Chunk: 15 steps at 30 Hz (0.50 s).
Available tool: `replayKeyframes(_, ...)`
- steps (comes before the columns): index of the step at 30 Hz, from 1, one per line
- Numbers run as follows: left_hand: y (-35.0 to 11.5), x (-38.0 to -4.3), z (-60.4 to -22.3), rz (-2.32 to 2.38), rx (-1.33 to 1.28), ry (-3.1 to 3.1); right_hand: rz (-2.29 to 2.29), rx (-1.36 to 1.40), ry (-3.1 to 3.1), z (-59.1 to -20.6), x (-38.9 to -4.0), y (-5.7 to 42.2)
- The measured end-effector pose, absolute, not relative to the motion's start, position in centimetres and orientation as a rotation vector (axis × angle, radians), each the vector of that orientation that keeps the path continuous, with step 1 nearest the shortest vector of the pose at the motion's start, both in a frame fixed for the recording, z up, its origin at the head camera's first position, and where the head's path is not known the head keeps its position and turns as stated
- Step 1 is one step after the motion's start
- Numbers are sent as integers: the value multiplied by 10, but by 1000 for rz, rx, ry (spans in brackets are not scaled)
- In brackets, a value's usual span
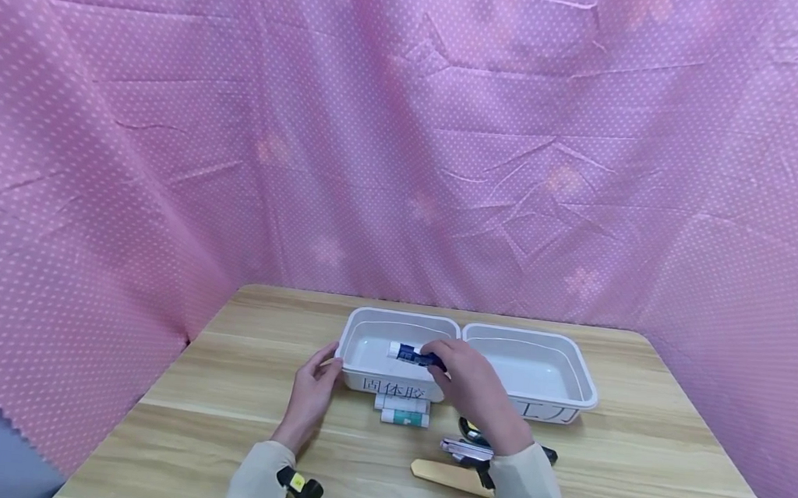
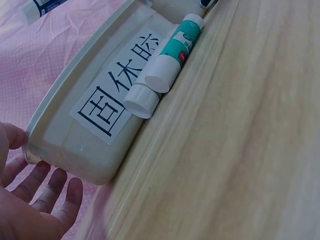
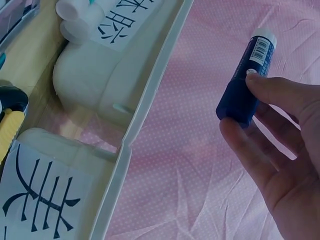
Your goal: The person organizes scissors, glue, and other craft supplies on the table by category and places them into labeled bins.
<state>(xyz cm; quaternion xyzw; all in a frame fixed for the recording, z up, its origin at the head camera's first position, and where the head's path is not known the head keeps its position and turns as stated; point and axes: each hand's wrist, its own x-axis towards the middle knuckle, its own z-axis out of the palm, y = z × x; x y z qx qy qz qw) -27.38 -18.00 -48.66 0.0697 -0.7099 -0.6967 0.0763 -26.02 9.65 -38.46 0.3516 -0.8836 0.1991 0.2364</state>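
Observation:
My right hand (image 1: 469, 383) grips a dark blue glue stick with a white cap (image 1: 405, 353) by its blue end, thumb on one side and fingers on the other. It hangs over the left white plastic bin (image 1: 353, 382), which carries a paper label with black characters. At that bin's left front corner, my left hand (image 1: 310, 394) holds the rim, thumb on the edge and fingertips against the outer wall. Two more glue sticks lie against the bin's front, one with a green band (image 2: 181, 46) and a white one (image 2: 142, 100) behind it.
A second labelled white bin (image 1: 589, 377) stands right beside the first. Under and near my right forearm lie a light purple tool (image 1: 459, 447), several dark items and a flat yellowish piece (image 1: 448, 474). Pink dotted cloth (image 1: 444, 206) hangs behind the wooden table (image 1: 202, 421).

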Motion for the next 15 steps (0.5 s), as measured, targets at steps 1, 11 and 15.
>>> replayKeyframes(1,-180,-274,-487,-2085,205,-2128,561,952,-2432,-384,-261,97)
replayKeyframes(11,-178,-273,-487,-2045,189,-2116,712,827,-2442,-382,-267,109)
replayKeyframes(15,-179,-273,-487,-2057,201,-2114,756,810,-2453,-385,-271,112)
